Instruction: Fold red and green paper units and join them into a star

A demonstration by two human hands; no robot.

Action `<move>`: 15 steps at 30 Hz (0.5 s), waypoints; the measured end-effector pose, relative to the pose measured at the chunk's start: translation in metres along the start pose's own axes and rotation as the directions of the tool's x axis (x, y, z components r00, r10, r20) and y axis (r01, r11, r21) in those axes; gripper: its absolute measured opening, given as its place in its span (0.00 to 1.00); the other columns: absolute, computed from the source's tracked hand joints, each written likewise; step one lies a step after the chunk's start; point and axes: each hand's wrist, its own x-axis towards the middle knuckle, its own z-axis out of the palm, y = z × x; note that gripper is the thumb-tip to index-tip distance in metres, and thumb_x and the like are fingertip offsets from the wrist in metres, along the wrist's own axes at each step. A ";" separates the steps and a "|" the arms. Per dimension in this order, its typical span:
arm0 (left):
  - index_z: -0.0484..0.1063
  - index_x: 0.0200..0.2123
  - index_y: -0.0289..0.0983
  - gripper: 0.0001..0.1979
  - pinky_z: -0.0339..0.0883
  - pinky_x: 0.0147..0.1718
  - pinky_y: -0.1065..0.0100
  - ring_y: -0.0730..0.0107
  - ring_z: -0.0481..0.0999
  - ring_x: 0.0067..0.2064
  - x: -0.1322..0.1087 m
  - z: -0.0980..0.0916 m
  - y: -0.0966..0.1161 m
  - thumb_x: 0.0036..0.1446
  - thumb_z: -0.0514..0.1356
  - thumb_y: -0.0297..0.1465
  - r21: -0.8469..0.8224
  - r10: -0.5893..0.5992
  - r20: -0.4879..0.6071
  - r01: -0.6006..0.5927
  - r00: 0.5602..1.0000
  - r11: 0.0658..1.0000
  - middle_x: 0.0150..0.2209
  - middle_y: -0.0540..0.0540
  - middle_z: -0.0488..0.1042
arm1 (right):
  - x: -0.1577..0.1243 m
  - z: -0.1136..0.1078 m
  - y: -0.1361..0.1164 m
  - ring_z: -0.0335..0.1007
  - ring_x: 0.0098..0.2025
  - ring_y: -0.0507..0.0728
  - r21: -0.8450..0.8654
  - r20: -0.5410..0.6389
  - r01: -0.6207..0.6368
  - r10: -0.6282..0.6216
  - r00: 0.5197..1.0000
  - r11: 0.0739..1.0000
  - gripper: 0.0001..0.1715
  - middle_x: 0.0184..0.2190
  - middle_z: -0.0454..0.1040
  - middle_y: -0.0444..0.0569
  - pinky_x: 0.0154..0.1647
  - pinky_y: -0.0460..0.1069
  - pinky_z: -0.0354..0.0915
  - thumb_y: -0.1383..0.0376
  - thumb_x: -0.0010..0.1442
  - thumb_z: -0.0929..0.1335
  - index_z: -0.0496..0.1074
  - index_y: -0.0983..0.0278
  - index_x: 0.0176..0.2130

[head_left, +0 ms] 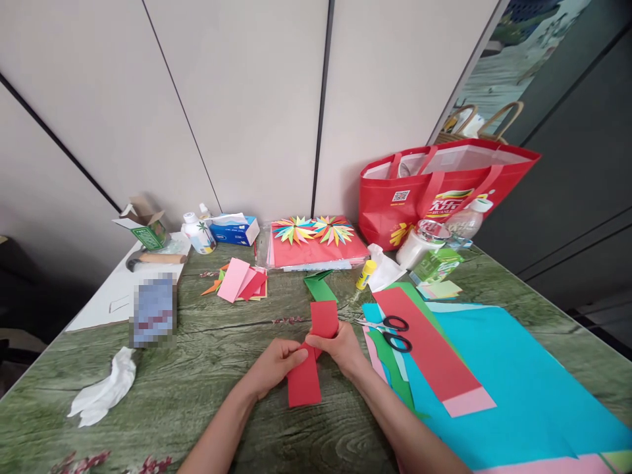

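Both my hands hold red paper over the middle of the table. My left hand (277, 368) is closed on a red paper rectangle (305, 385) that slants toward me. Between the thumb and fingers of my right hand (340, 345) is another red paper rectangle (324, 316), upright and farther away. The two meet or overlap at my thumbs; whether they are one sheet I cannot tell. Just beyond lies a folded green paper piece (320, 286). Scissors (392, 329) with black handles rest to the right on a long red paper strip (427, 349).
Large blue sheets (518, 382) cover the right side. A yellow glue stick (366, 274), folded paper stars (313, 230) and small cut papers (241, 282) lie farther back. A red bag (395, 204) stands behind a jar (419, 247). Crumpled tissue (106, 388) and a hammer (155, 259) are left.
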 end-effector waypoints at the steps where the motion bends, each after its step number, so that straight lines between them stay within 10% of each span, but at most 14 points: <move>1: 0.72 0.23 0.33 0.22 0.54 0.24 0.71 0.70 0.66 0.24 0.000 0.000 -0.001 0.42 0.61 0.50 -0.013 -0.005 0.021 0.005 1.000 1.000 0.19 0.49 0.69 | 0.000 -0.001 0.000 0.60 0.20 0.49 0.014 -0.007 -0.003 0.003 1.000 1.000 0.13 0.17 0.69 0.40 0.21 0.45 0.59 0.63 0.34 0.74 0.69 0.66 0.20; 15: 0.59 0.17 0.36 0.22 0.43 0.21 0.72 0.78 0.50 0.21 0.005 -0.001 -0.002 0.44 0.59 0.49 0.097 0.056 -0.050 -0.051 0.997 0.994 0.17 0.55 0.55 | 0.004 -0.003 0.003 0.63 0.22 0.51 0.099 -0.083 0.022 -0.014 0.996 0.995 0.16 0.21 0.72 0.45 0.25 0.47 0.61 0.62 0.32 0.75 0.72 0.68 0.23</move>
